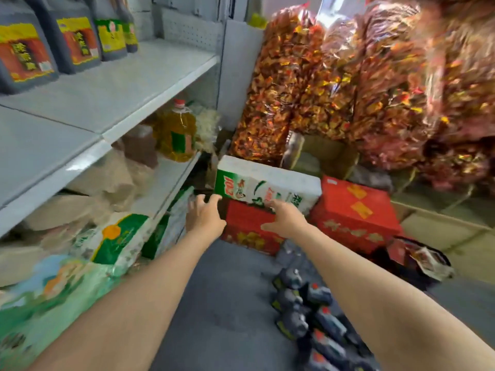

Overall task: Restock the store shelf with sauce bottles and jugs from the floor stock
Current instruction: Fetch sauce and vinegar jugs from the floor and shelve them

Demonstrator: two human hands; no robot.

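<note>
Several dark sauce jugs [72, 36] with yellow-red labels stand on the upper white shelf [128, 84] at the left. On the grey floor at lower right lie several dark sauce bottles [308, 314] with red caps. My left hand [203, 214] and my right hand [284, 218] both reach forward with spread fingers, holding nothing. They are just short of a white and green box [267, 183] that lies on a red carton [249, 231].
A yellow oil jug [178, 132] and paper sacks sit on the lower shelf. Green-white rice bags [117, 236] lean at the shelf's foot. Another red carton [356, 212] sits to the right. Large bags of red-gold wrapped snacks [348, 81] pile up behind.
</note>
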